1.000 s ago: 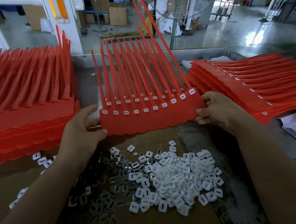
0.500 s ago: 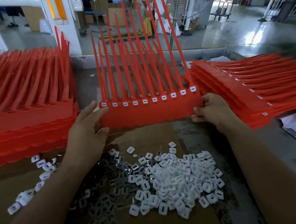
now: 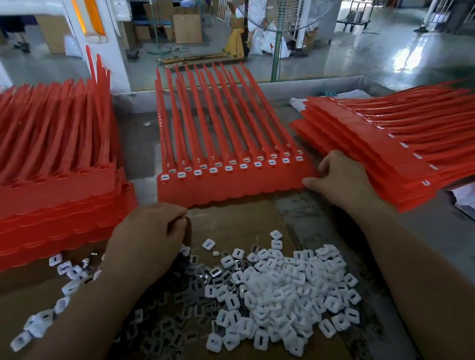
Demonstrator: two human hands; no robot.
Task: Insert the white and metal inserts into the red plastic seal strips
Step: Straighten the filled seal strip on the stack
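Lowered flat at desk point(image 3: 137, 138) centre, seal strips point(image 3: 230, 183) were pinched at the near right corner by the right hand point(image 3: 342, 179); left hand point(image 3: 147, 240) had withdrawn, curled over metal inserts point(image 3: 170, 318), contents indiscernible.

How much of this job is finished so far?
Done: the right stack shows white inserts along its edge, and the middle sheet has every visible socket filled. In hand: the right hand grips that sheet. Left: the left stack, no inserts showing, plus the loose pile.
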